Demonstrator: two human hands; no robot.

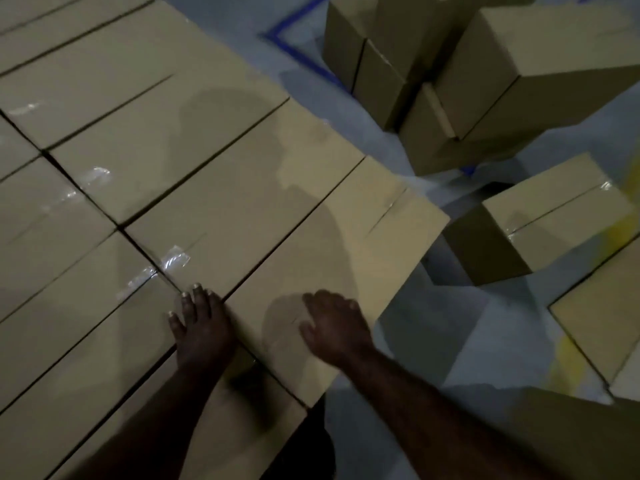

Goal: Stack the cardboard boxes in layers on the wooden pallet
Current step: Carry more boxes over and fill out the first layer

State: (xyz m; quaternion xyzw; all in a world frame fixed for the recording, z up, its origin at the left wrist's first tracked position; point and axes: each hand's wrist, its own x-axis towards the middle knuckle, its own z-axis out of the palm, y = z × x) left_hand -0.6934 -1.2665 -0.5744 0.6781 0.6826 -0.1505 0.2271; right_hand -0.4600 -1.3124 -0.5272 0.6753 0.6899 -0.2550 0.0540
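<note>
On top layer, taped tan boxes [194, 188] w/ seams flush.

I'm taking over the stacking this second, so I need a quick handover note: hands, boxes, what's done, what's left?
Hands: left hand open, flat on the top layer at a seam; right hand open, palm down on the corner box.
Boxes: the layer is packed edge to edge, taped sides up; the pallet is hidden underneath.
Done: corner box looks level with its neighbours.
Left: loose boxes wait off to the right: a single box, a pile behind it, an edge box at the frame's right side. Likely fetch the single box next.
</note>
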